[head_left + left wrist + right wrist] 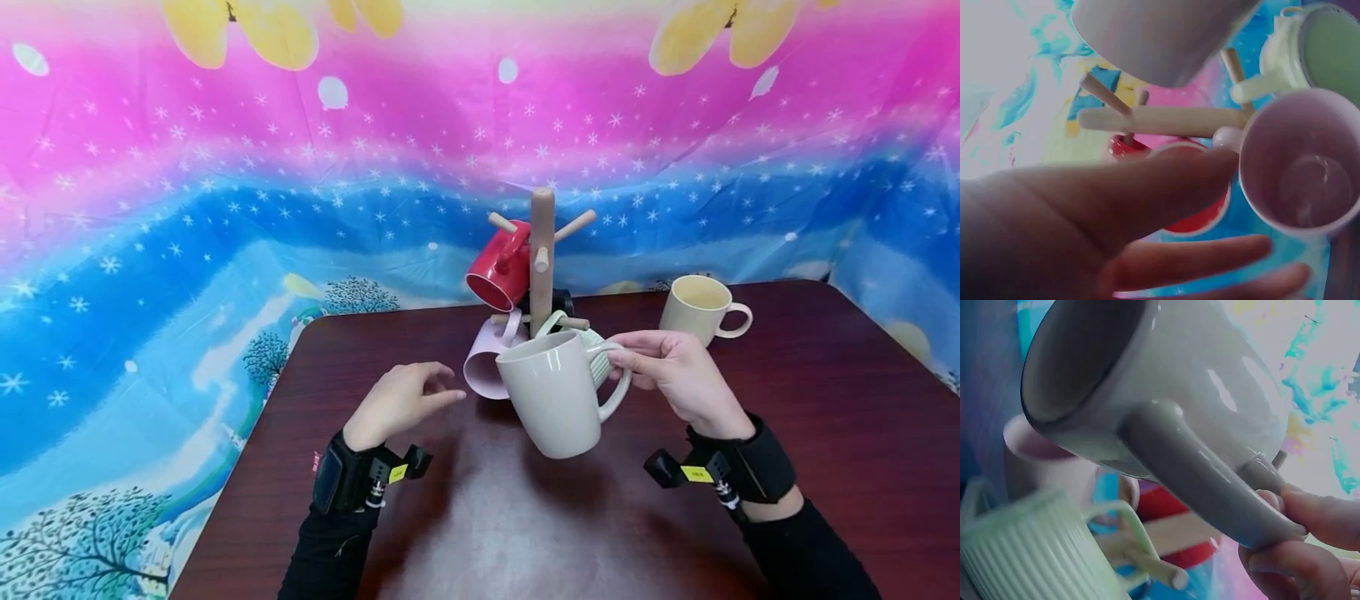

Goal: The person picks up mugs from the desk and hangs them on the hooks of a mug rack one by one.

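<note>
My right hand (678,375) pinches the handle of a light grey mug (553,400), holding it above the table in front of a wooden mug tree (543,250). In the right wrist view, thumb and fingers close on the handle of that grey mug (1204,381). To the left, my left hand (405,404) hovers with fingers loosely bent and holds nothing. On the tree hang a red mug (498,268), a pale pink mug (486,358) and a ribbed light green mug (1035,550), which the grey mug partly hides in the head view.
A cream mug (696,307) stands upright at the back right of the dark wooden table (315,533). Bare pegs, such as the upper right peg (577,223), stick out from the tree. Something black (561,302) shows behind the post. A patterned cloth hangs behind the table.
</note>
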Tool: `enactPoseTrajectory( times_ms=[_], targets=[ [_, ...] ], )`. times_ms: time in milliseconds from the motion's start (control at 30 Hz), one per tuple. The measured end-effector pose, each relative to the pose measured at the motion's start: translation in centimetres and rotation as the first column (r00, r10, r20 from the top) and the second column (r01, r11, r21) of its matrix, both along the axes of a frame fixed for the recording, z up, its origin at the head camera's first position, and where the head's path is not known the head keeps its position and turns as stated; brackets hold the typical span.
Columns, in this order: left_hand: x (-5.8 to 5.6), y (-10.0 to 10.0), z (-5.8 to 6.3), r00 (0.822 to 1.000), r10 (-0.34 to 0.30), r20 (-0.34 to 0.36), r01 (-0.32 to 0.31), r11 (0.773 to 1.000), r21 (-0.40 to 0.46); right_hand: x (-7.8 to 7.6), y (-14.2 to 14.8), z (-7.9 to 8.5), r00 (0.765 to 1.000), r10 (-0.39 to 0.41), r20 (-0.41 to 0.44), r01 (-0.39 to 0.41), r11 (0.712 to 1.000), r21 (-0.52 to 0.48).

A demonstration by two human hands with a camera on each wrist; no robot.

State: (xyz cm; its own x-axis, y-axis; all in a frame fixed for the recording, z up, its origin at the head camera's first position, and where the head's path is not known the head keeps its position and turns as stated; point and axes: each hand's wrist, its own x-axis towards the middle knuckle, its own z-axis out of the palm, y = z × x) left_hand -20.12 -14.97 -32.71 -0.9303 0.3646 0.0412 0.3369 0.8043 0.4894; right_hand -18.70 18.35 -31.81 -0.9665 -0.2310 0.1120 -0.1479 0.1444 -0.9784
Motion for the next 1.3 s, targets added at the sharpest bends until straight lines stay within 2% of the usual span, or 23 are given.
enactPoseTrajectory(
  times_ms=[67,133,167,233,300,400,533,733,900,1000,1100,1167,1300],
  targets=[
    [0.1,0.3,0.2,1.000,0.014,-0.016,-0.012,0.995,0.100,0.1,-0.3,0.0,0.999,0.022,0.029,-0.022,1.000,-0.004],
    [0.3,0.8,0.5,1.000,0.020,0.002,-0.020,0.968,0.251,0.2,-0.5,0.0,0.999,0.023,0.025,-0.023,1.000,0.011],
    [0.4,1.1,0.6,1.000,0.020,0.019,-0.025,0.946,0.323,0.3,-0.6,0.0,1.000,0.014,0.018,-0.015,1.000,0.023],
    [0.7,1.9,0.7,0.998,-0.005,0.067,-0.027,0.888,0.460,0.5,-0.8,0.1,1.000,-0.002,-0.002,0.002,0.999,0.052],
    [1.0,2.6,0.7,0.994,-0.045,0.096,-0.013,0.845,0.535,0.9,-1.1,0.3,0.999,-0.027,-0.022,0.028,0.996,0.085],
    [1.4,3.7,0.4,0.988,-0.107,0.109,0.028,0.828,0.561,1.5,-1.5,0.4,0.996,-0.063,-0.068,0.073,0.986,0.147],
    [1.7,4.6,-0.1,0.985,-0.135,0.108,0.053,0.831,0.554,2.0,-2.2,0.4,0.984,-0.094,-0.148,0.123,0.971,0.204],
    [2.0,5.2,-0.4,0.993,-0.090,0.077,0.029,0.813,0.581,2.3,-3.3,-0.2,0.959,-0.108,-0.261,0.162,0.967,0.195],
    [2.0,5.5,-0.6,0.992,-0.064,0.106,-0.009,0.815,0.580,2.2,-4.3,-0.9,0.905,-0.132,-0.405,0.219,0.959,0.178],
    [1.9,5.6,-0.8,0.993,-0.039,0.111,-0.035,0.802,0.596,2.0,-4.6,-1.3,0.888,-0.154,-0.434,0.248,0.954,0.170],
    [1.8,5.7,-1.0,0.994,-0.007,0.107,-0.060,0.793,0.606,1.7,-4.7,-1.4,0.898,-0.170,-0.405,0.253,0.954,0.161],
    [1.7,5.7,-1.0,0.994,0.007,0.113,-0.075,0.787,0.613,1.7,-4.6,-1.3,0.918,-0.165,-0.360,0.230,0.962,0.145],
    [1.3,5.6,-0.8,0.985,0.002,0.170,-0.114,0.750,0.651,1.5,-4.0,-0.6,0.958,-0.137,-0.253,0.155,0.986,0.053]
  ],
)
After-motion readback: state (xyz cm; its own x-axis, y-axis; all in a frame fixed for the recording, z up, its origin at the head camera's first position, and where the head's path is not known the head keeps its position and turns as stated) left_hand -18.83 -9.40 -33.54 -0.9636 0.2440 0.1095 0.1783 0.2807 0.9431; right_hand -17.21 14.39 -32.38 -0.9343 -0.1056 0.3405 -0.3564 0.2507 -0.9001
